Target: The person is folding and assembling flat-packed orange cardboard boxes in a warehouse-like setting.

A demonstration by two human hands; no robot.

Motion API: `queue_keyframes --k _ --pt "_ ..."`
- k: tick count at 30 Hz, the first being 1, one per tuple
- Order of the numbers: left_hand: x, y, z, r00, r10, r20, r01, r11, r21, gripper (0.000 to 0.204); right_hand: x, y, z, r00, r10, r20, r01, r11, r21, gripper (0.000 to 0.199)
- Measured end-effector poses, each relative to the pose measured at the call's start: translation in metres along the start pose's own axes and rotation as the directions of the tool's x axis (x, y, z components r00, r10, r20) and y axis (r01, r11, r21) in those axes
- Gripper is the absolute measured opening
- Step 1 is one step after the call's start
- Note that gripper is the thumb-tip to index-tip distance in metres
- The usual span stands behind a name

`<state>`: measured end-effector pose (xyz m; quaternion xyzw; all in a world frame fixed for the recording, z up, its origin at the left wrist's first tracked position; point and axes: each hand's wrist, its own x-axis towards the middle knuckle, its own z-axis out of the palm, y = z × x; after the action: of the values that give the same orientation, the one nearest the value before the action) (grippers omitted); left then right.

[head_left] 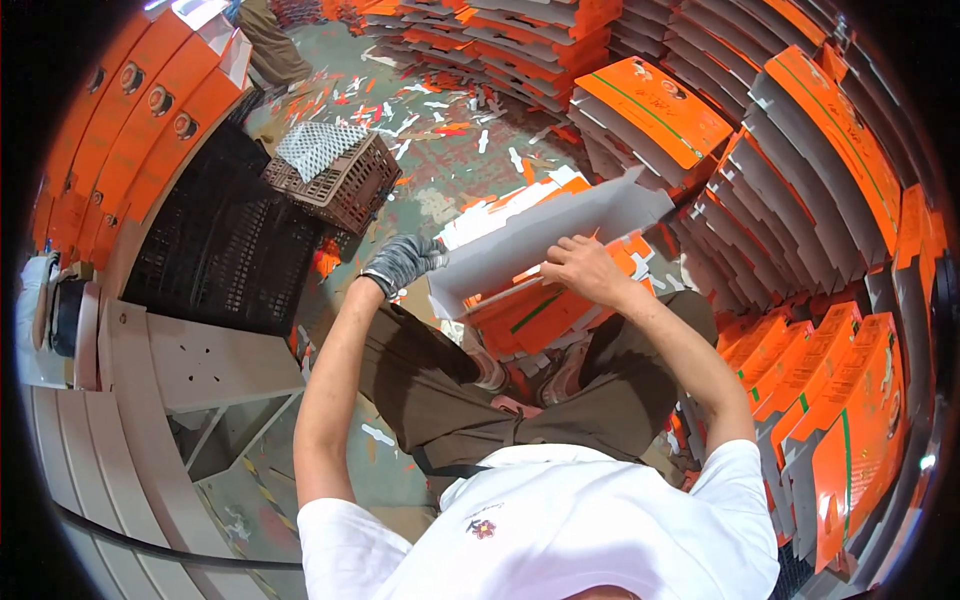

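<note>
A folded cardboard sheet [530, 240], grey on the side facing me, stands tilted above my lap with its flaps raised. My left hand [405, 267], in a grey knitted glove, is closed on the sheet's left edge. Bare, with curled fingers, my right hand [585, 268] is at the sheet's near side. A thin orange sliver shows by its fingertips, but what the fingers grip is hidden. Below the sheet, between my knees, lie orange printed cardboard pieces [540, 315] with a green stripe.
Tall stacks of orange and grey cardboard [820, 170] rise at the right and far side. A brown plastic crate [345, 185] with bubble wrap [315, 150] stands left, beside a black crate [225, 230]. Paper scraps [430, 115] litter the floor. Orange boxes [150, 110] line the far left.
</note>
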<state>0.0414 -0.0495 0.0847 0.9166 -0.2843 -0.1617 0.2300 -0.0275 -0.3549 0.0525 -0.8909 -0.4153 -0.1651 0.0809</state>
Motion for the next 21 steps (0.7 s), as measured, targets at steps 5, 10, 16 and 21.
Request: queue_keyframes --k 5,10,16,21 --pt "0.001 0.046 -0.02 0.952 0.306 -0.014 -0.305 0.952 0.028 0.045 0.026 0.01 -0.039 0.947 -0.3 0.11 0.309 0.949 -0.066 0.011" --pt "0.056 0.096 -0.032 0.655 0.751 -0.079 -0.504 0.512 0.696 0.048 0.045 0.005 -0.085 0.794 -0.55 0.258 0.597 0.787 -0.156 0.008" --pt "0.056 0.056 -0.05 0.753 0.649 -0.106 -0.398 0.577 0.713 0.012 0.025 0.054 -0.11 0.989 -0.023 -0.149 0.017 0.999 -0.039 0.043" --pt "0.042 0.066 -0.035 0.895 0.366 -0.253 -0.239 0.875 0.421 0.032 -0.101 0.087 -0.015 0.505 0.852 0.139 -0.186 -0.05 0.981 0.062"
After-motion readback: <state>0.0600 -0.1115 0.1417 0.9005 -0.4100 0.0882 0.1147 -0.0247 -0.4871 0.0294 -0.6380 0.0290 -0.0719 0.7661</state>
